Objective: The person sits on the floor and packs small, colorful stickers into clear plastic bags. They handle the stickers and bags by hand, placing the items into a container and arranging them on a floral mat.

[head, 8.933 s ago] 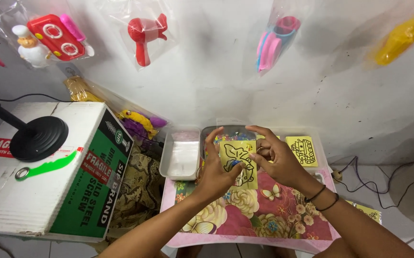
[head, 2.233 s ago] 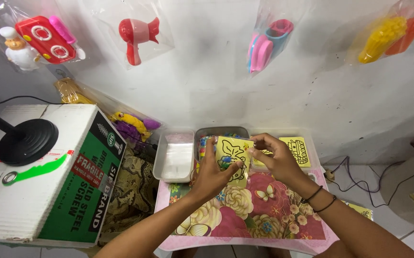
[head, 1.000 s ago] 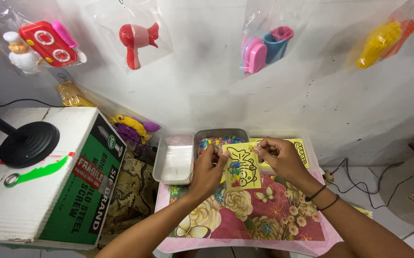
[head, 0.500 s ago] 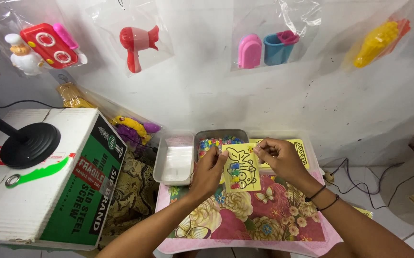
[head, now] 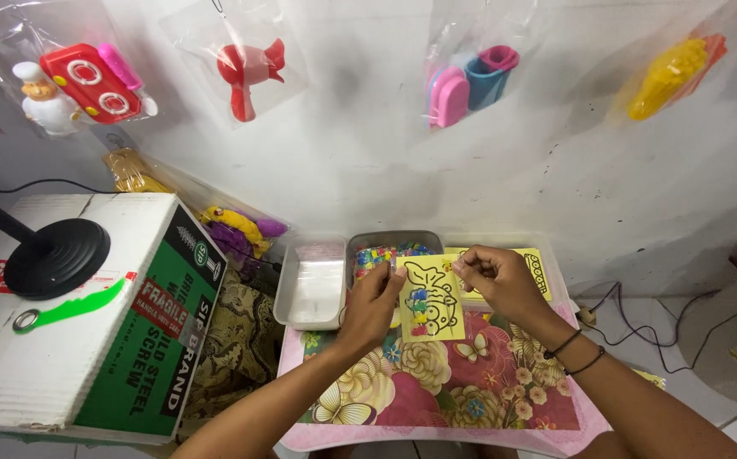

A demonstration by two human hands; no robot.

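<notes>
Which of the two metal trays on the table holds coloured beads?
The darker tray, behind the yellow card; the pale tray to its left holds none.

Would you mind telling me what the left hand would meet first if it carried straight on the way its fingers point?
The left hand points up and away toward the wall. Straight ahead, it would probably first meet the grey tray of coloured beads, just past the yellow picture card it holds, though depth is unclear.

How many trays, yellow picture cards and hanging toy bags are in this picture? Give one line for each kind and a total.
Trays: 2, one white, one grey with coloured bits.
Yellow picture cards: 2, one held by left hand and right hand, one behind.
Hanging toy bags: 4.
Total: 8.
</notes>
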